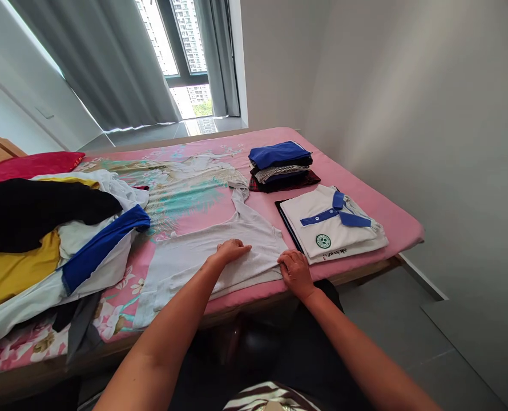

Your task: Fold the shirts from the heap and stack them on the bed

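A light grey shirt [202,254] lies spread along the near edge of the bed, one sleeve reaching up toward the far side. My left hand [230,251] rests on the middle of it, thumb apart from the fingers and nothing lifted. At the shirt's right end, my right hand [295,270] has its fingers curled over the hem, pinching the cloth. Just beyond that hand is a folded white polo shirt [318,208] with a blue collar and a round green badge, on top of other folded clothes.
A stack of folded clothes [279,154], blue on top, stands farther back. A loose heap of clothes [44,208] covers the left side, near a red pillow [31,164]. A patterned garment [185,185] lies flat on the pink bed [365,188]. Walls and a curtained window surround it.
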A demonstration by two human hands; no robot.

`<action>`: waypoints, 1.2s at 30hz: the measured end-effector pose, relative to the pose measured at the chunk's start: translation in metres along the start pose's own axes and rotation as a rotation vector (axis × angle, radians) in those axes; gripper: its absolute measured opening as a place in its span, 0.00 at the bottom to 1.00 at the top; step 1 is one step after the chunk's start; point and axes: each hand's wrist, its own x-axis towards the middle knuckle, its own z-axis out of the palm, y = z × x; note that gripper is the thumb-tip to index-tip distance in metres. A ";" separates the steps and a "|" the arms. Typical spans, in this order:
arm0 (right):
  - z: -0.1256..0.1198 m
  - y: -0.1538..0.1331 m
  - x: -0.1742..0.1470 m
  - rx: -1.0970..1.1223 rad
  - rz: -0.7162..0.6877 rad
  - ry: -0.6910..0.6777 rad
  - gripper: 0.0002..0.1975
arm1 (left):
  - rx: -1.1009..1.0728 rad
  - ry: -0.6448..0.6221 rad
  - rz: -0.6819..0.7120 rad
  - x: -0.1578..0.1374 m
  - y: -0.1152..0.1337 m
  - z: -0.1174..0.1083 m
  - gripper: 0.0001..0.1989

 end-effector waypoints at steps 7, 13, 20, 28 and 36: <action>-0.001 -0.001 0.009 -0.076 0.004 0.045 0.10 | -0.107 0.097 0.035 0.005 -0.008 0.005 0.13; 0.002 0.002 0.013 -0.077 0.026 0.074 0.08 | -0.115 0.153 0.096 0.002 -0.012 0.005 0.12; -0.013 -0.021 -0.008 0.008 -0.073 0.091 0.09 | -0.034 0.421 0.301 -0.048 -0.046 -0.005 0.12; 0.004 -0.044 -0.042 -0.010 -0.279 -0.169 0.18 | 0.312 0.601 0.252 -0.149 -0.160 -0.012 0.17; 0.016 -0.042 -0.046 -0.007 -0.202 -0.105 0.15 | 0.345 0.573 -0.055 -0.197 -0.215 -0.035 0.21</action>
